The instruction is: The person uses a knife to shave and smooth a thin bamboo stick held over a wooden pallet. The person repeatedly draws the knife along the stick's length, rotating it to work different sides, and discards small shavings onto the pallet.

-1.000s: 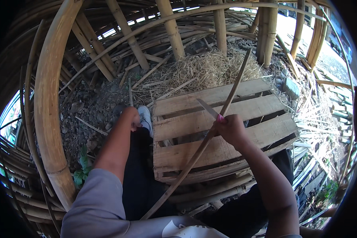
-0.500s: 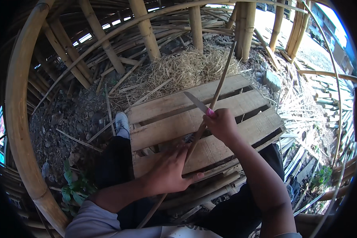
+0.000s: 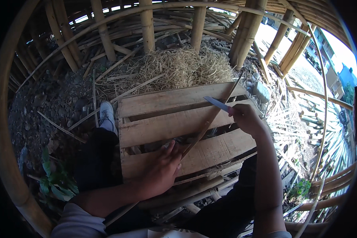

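Observation:
A long, thin bamboo strip (image 3: 204, 130) slants across a slatted wooden bench (image 3: 158, 130), its far end past the back slat. My left hand (image 3: 161, 170) is closed on the strip near the front slat, and the strip's near end comes out behind my wrist toward my lap. In my right hand (image 3: 246, 118) is a knife (image 3: 217, 104), gripped by its pinkish handle. The pale blade points left and crosses the strip beyond my left hand. Whether its edge touches the strip, I cannot tell.
Dry shavings (image 3: 182, 69) are heaped behind the bench. Upright bamboo poles (image 3: 147, 31) stand farther back, and a thick curved pole (image 3: 8, 119) runs down the left. My left shoe (image 3: 106, 113) is beside the bench. Split bamboo (image 3: 325, 142) lies at right; a leafy plant (image 3: 53, 178) grows at lower left.
My right hand and the knife have moved right, away from my left hand. My left hand has shifted slightly left, and the strip leans further over. The whole view has turned a little.

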Demonstrator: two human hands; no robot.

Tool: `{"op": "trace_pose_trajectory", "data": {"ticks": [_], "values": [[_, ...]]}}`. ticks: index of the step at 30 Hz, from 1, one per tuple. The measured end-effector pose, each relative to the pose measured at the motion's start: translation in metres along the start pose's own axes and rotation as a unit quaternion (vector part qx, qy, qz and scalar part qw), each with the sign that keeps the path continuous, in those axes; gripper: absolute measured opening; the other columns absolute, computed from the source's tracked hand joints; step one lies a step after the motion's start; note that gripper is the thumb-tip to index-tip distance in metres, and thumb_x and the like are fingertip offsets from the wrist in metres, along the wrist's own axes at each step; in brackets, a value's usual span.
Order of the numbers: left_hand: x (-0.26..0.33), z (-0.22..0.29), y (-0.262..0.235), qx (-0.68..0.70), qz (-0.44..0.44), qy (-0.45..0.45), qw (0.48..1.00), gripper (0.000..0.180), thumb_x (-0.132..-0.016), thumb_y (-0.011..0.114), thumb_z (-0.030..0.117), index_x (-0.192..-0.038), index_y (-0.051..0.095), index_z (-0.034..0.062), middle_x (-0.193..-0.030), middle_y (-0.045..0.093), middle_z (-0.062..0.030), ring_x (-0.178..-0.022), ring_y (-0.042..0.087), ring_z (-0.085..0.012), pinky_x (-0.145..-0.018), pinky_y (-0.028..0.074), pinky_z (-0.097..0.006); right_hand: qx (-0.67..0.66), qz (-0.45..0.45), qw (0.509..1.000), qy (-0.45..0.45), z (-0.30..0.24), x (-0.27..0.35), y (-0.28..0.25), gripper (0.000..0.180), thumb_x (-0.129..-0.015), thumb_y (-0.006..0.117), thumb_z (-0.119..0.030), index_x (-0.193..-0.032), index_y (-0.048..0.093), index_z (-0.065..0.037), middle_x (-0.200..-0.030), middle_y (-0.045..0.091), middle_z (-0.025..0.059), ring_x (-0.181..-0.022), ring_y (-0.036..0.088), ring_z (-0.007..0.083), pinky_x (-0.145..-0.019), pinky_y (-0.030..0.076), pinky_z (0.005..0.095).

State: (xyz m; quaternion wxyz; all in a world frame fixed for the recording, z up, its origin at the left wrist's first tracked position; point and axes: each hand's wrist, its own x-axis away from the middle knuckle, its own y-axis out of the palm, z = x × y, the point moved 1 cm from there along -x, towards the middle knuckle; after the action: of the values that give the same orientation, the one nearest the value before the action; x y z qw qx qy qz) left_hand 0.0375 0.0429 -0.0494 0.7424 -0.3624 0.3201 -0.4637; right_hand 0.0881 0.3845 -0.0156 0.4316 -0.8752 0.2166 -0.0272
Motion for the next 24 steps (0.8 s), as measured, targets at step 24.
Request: {"op": "trace_pose_trajectory", "data": {"ticks": [24], "values": [[-0.002,-0.007,0.013,-0.183,0.003,0.024,0.983,0.049,-0.097,0.05,0.009,-0.137,0.044,-0.0195,-0.138,0.054,-0.0373,-0.136,0.053,-0.0385,-0.119,0.038,-0.042,0.084,-0.13,0.971,0.185,-0.008,-0.009,0.039,0.058,-0.103,0.053,-0.052,-0.095,0.076,0.001,-0.071,0.07,0.0187,-0.058,0.063,0.0234,-0.063,0.053,0.0418]]}}
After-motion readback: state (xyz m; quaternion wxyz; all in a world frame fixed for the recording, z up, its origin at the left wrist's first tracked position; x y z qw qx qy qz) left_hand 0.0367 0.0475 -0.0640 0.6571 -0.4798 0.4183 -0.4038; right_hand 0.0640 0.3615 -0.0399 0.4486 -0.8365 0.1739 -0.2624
